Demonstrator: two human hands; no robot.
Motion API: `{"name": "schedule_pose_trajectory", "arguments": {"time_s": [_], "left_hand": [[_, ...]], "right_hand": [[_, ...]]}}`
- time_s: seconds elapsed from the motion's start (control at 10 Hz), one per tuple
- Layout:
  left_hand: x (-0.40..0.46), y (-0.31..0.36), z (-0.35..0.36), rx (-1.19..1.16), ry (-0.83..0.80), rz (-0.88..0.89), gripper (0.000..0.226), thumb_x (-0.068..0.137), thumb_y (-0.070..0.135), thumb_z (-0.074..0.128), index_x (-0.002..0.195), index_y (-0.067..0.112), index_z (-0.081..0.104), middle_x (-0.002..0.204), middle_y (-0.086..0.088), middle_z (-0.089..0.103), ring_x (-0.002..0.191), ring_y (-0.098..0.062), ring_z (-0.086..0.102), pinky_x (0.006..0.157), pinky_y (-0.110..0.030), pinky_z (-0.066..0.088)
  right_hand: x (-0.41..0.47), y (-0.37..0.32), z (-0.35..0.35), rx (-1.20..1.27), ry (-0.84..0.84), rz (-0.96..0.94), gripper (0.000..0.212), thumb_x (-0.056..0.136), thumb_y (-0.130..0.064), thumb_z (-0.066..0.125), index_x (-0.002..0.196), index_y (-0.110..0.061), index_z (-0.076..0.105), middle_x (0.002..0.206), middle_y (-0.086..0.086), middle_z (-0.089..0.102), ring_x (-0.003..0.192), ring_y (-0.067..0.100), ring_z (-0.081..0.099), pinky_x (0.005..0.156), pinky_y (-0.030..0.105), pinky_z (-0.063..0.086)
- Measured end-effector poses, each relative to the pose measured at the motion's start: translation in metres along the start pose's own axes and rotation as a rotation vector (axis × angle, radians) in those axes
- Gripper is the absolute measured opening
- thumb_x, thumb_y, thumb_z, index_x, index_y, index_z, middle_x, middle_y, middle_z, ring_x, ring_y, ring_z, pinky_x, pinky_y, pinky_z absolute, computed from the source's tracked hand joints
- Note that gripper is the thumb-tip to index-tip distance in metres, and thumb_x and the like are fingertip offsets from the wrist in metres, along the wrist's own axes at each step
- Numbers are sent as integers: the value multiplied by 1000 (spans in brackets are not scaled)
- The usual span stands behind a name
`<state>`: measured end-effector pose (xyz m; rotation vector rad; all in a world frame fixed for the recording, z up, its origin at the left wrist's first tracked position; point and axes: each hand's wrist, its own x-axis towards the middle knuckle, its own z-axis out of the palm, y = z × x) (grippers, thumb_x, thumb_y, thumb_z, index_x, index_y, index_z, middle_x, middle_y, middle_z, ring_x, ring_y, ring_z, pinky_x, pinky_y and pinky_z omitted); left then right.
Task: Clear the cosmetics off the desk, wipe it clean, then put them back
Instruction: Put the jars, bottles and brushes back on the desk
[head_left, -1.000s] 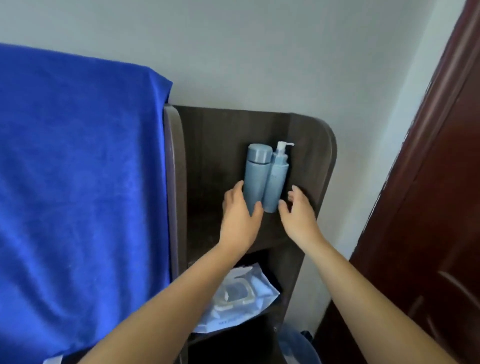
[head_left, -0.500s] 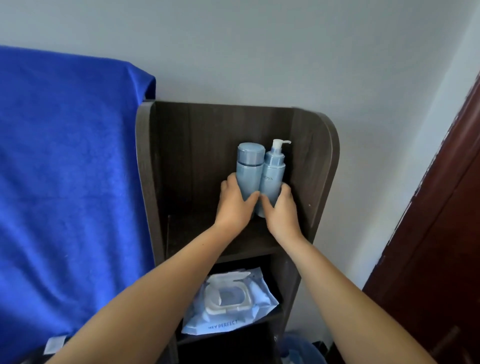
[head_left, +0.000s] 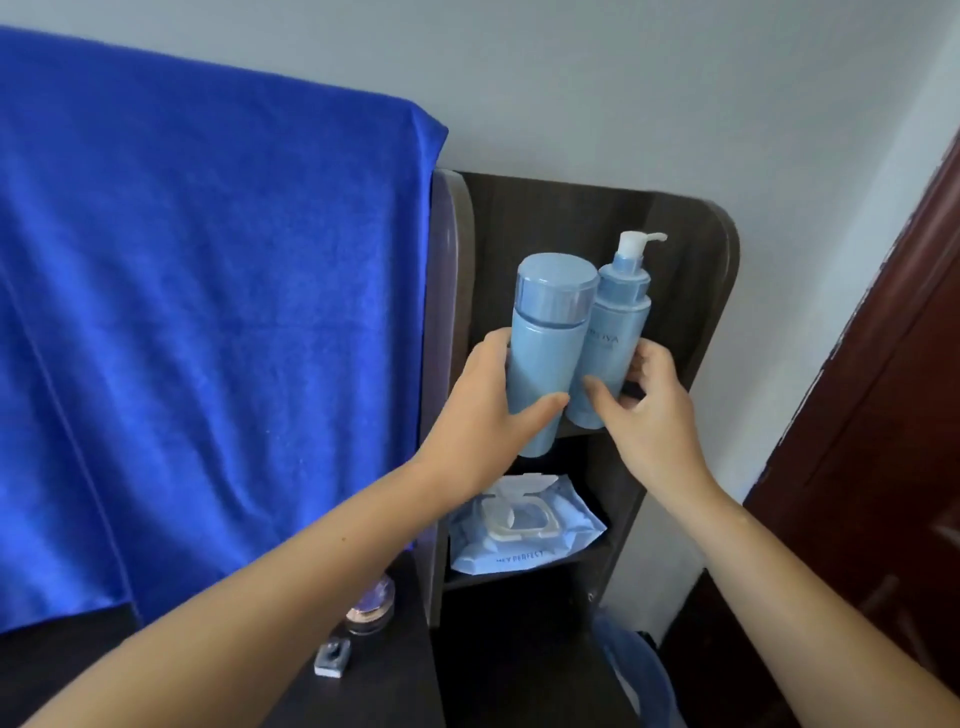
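My left hand (head_left: 488, 415) grips a light blue capped bottle (head_left: 545, 343) around its lower half. My right hand (head_left: 649, 410) grips a light blue pump bottle (head_left: 613, 343) with a white pump head. Both bottles stand upright, side by side and touching, held in front of the top shelf of a dark wooden shelf unit (head_left: 691, 291). The capped bottle's base hangs below the shelf edge. On the dark desk (head_left: 379, 691) at the lower left stand a small round jar (head_left: 371, 605) and a tiny grey item (head_left: 331, 660).
A pack of wet wipes (head_left: 524, 525) lies on the lower shelf. A big blue towel (head_left: 208, 312) hangs at the left, over the desk's back. A dark red door (head_left: 883, 415) stands at the right. A blue bag (head_left: 639, 675) sits on the floor below.
Both hands have closed around the two bottles and pulled them off the top shelf toward me. The view has swung so that the desk corner with the jar shows.
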<state>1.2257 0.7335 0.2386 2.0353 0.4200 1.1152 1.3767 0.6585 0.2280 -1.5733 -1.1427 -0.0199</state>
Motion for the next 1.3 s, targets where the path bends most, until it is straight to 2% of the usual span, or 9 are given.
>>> {"name": "schedule_pose_trajectory", "arguments": {"time_s": [0.1, 0.3, 0.4, 0.5, 0.6, 0.8, 1.0, 1.1, 1.3], "left_hand": [[-43, 4, -52, 3, -21, 33, 50, 81, 25, 67, 122, 25, 40, 120, 6, 50, 112, -9, 49, 92, -36, 48], [-130, -35, -191, 71, -14, -55, 47, 81, 21, 68, 118, 26, 40, 115, 10, 49, 111, -10, 47, 92, -36, 47], [-172, -76, -253, 101, 23, -217, 47, 80, 18, 68, 117, 27, 41, 114, 12, 49, 109, -9, 48, 91, -36, 48], [-213, -122, -304, 148, 48, -401, 47, 79, 18, 69, 113, 31, 40, 115, 8, 52, 107, -6, 50, 91, -37, 48], [-250, -168, -343, 207, 80, -562, 45, 78, 16, 70, 110, 29, 41, 115, 2, 55, 106, -13, 53, 92, -38, 47], [-305, -245, -375, 188, 195, -801, 46, 76, 12, 72, 113, 17, 46, 110, -2, 60, 102, -18, 56, 84, -30, 44], [-322, -290, -369, 101, 254, -774, 50, 77, 7, 69, 117, 21, 44, 113, 2, 54, 104, -10, 53, 78, -11, 43], [-332, -294, -370, 59, 260, -767, 50, 78, 6, 68, 114, 30, 42, 116, 3, 54, 107, -11, 54, 87, -22, 45], [-337, -294, -378, 93, 175, -791, 61, 77, 12, 71, 127, 22, 37, 128, 2, 48, 118, -16, 49, 101, -38, 42]], "right_hand": [[-40, -34, 29, 34, 45, 27, 47, 81, -24, 68, 122, -19, 45, 109, -18, 54, 97, -11, 54, 86, 19, 46], [-117, -91, 133, 150, -2, 119, 44, 82, -11, 67, 119, -18, 47, 106, -16, 58, 94, -12, 58, 79, 13, 50], [-146, -104, 204, 152, -123, 181, 37, 80, -13, 70, 112, -21, 52, 106, -5, 63, 92, -4, 61, 83, 18, 50], [-178, -112, 279, 127, -243, 265, 33, 79, -14, 71, 104, -24, 51, 99, -10, 61, 85, -11, 58, 73, 5, 43], [-207, -107, 351, 155, -366, 353, 37, 77, -16, 71, 106, -23, 49, 104, -1, 62, 96, 13, 61, 84, 27, 50], [-252, -91, 457, 123, -520, 453, 34, 79, -16, 69, 105, -19, 48, 99, 2, 60, 93, 19, 59, 75, 23, 47], [-281, -68, 509, 97, -513, 440, 45, 77, -13, 70, 115, -9, 47, 109, 8, 56, 104, 25, 56, 91, 41, 48], [-290, -63, 513, 105, -490, 448, 45, 77, -11, 70, 115, -9, 46, 111, 4, 52, 110, 26, 53, 94, 43, 48], [-288, -63, 510, 81, -578, 418, 59, 76, -23, 70, 125, -10, 41, 120, 5, 50, 117, 23, 51, 100, 42, 44]]}}
